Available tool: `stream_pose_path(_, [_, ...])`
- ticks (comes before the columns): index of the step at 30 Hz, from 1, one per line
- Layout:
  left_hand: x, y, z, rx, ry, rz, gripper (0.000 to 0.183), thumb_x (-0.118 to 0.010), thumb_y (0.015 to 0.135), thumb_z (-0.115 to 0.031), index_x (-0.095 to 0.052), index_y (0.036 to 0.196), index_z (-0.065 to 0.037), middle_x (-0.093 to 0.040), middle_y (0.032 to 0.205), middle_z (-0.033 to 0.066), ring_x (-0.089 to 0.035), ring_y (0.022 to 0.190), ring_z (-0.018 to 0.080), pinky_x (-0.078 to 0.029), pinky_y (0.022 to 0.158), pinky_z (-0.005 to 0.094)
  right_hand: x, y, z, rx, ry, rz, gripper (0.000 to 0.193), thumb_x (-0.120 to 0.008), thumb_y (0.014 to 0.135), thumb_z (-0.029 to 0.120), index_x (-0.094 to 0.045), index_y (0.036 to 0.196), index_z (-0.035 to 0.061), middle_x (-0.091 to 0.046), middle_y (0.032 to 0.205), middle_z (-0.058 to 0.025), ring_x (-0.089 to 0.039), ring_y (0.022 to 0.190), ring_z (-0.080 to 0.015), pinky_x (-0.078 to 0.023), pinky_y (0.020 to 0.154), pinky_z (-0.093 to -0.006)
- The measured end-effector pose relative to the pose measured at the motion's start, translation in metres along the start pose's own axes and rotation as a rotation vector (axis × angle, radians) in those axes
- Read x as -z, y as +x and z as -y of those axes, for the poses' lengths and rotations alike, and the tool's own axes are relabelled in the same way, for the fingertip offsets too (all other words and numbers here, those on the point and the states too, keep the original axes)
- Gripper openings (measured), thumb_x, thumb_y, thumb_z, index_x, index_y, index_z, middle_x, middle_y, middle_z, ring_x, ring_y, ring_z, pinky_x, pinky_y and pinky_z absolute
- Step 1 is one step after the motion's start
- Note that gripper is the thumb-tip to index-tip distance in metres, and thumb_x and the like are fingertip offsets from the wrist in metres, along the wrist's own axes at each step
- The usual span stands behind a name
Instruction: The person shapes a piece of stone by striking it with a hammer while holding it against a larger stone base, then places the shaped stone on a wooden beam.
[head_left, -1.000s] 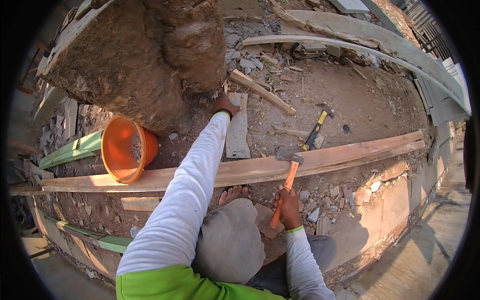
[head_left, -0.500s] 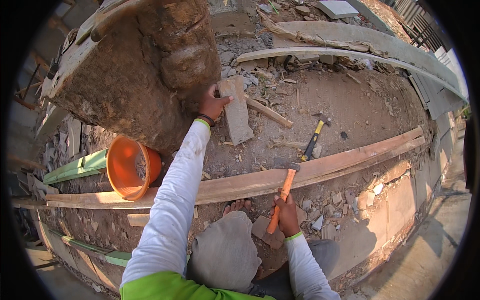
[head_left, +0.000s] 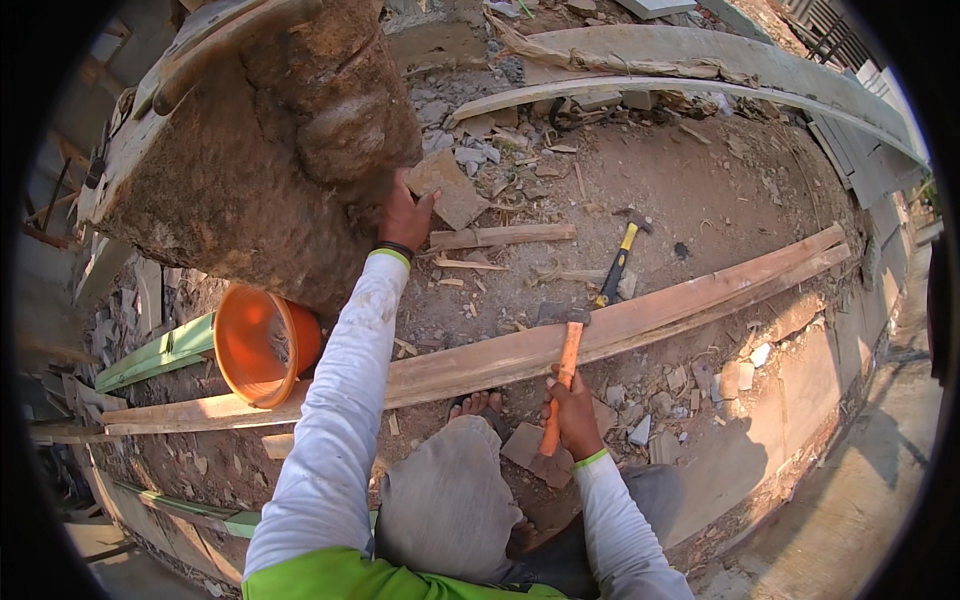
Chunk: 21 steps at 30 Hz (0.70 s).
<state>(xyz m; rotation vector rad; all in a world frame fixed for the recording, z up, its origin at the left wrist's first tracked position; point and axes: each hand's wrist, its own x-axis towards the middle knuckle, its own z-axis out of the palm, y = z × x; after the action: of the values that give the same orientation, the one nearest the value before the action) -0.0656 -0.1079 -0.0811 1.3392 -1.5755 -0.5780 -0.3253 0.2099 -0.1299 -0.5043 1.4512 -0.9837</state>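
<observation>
Right hand (head_left: pixel 575 413) grips hammer (head_left: pixel 570 357), left hand (head_left: pixel 405 217) perhaps tile (head_left: pixel 450 190)

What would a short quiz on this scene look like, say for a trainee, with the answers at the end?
1. Multiple choice. What does the right hand hold?
A) a saw
B) an orange-handled hammer
C) a paintbrush

2. True or false? The left hand holds a flat piece, while the yellow-and-black hammer lies untouched by either hand.

3. Fill in the blank. The round bucket to the left of the left sleeve is ____ in colour.

Key: 1. B; 2. True; 3. orange.
</observation>
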Motion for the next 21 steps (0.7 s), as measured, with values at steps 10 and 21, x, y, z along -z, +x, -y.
stream_pose_path(10, [0.055,-0.014,-0.029,0.02,-0.152,0.039,0.044,-0.076,0.081,-0.012,-0.055,0.117,-0.001,-0.07,0.104,0.0169,-0.068,0.098,0.025,-0.05,0.087,0.0361,-0.021,-0.006,0.014,-0.037,0.129,0.024,0.037,-0.057,0.096,0.014,-0.043,0.129,0.006,-0.051,0.078,-0.0028,-0.053,0.053,-0.0113,-0.044,0.042,-0.0284])
stream_pose_path(21, [0.063,0.0,-0.067,-0.105,0.118,0.336,0.045,-0.077,0.081,-0.017,-0.058,0.118,-0.002,-0.068,0.105,0.02,-0.067,0.098,0.0338,-0.051,0.085,0.0386,-0.022,0.016,-0.013,0.215,-0.319,-0.094,0.017,-0.057,0.098,0.017,-0.05,0.106,0.0047,-0.049,0.064,-0.0003,-0.047,0.046,-0.0094,-0.04,0.039,-0.0265])
